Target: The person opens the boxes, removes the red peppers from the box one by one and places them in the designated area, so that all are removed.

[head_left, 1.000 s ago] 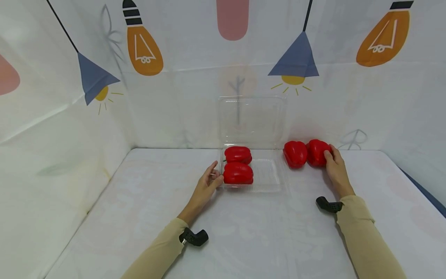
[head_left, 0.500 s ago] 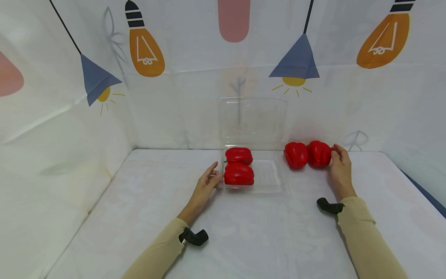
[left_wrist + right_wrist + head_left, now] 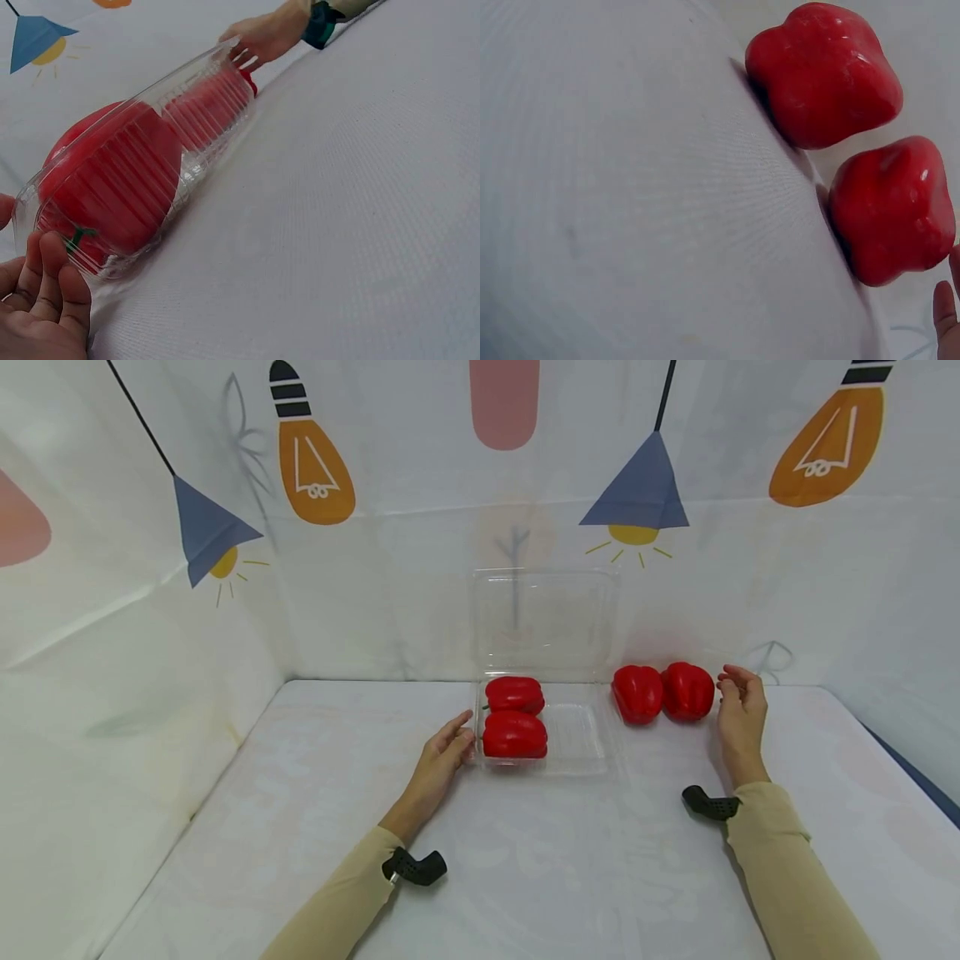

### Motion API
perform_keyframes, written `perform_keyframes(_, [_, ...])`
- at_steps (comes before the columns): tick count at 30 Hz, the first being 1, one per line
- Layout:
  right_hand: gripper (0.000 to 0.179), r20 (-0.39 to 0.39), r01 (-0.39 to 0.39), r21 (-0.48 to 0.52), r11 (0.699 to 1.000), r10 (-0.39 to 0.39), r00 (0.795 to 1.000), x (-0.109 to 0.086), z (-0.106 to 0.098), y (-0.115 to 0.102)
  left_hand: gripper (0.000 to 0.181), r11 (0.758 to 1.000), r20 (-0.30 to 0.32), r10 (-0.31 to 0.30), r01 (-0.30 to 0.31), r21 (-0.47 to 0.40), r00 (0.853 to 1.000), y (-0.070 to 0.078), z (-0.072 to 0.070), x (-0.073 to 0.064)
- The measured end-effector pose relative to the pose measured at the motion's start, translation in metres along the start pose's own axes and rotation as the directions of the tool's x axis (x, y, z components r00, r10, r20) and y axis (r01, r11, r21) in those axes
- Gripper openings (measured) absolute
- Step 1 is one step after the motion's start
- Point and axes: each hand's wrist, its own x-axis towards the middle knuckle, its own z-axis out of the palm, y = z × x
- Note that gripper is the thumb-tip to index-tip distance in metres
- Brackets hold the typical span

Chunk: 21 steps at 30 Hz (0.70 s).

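At left, left hand (image 3: 433, 770), fingers loose and holding nothing, close by a clear plastic box (image 3: 576, 737), lid (image 3: 551, 622) up. Inside, on its left side, two shiny red bell peppers (image 3: 514, 735). Then, side by side on the white worktop (image 3: 540, 860), two more red bell peppers (image 3: 687, 691). Last, right hand (image 3: 741, 720), fingers a little apart, nothing held, just beside. Probably part-way, two in, two out; for a lift, a need to curl right fingers round one.

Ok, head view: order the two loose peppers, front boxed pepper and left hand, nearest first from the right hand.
1. Right loose pepper, just left of the right hand
2. Left loose pepper, further left
3. Front boxed pepper, left in the container
4. Left hand, farthest left
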Motion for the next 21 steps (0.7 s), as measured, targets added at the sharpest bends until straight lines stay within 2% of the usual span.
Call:
perform_keyframes(5, [0.031,-0.004,0.037,0.008,0.999,-0.037,0.999,0.001,0.002,-0.006,0.045,0.999,0.002,-0.009,0.009,-0.046,1.0,0.001,0.001,0.0])
perform_keyframes(10, [0.031,0.008,0.084,-0.044,0.996,-0.083,0.996,-0.003,0.004,-0.014,0.044,0.998,0.005,-0.006,0.007,-0.066,1.0,0.001,0.001,0.0])
perform_keyframes(21, [0.034,0.093,0.164,-0.104,0.981,-0.155,0.984,-0.015,0.013,-0.035,0.04,1.0,0.007,0.001,-0.001,-0.031,1.0,-0.001,0.0,0.002])
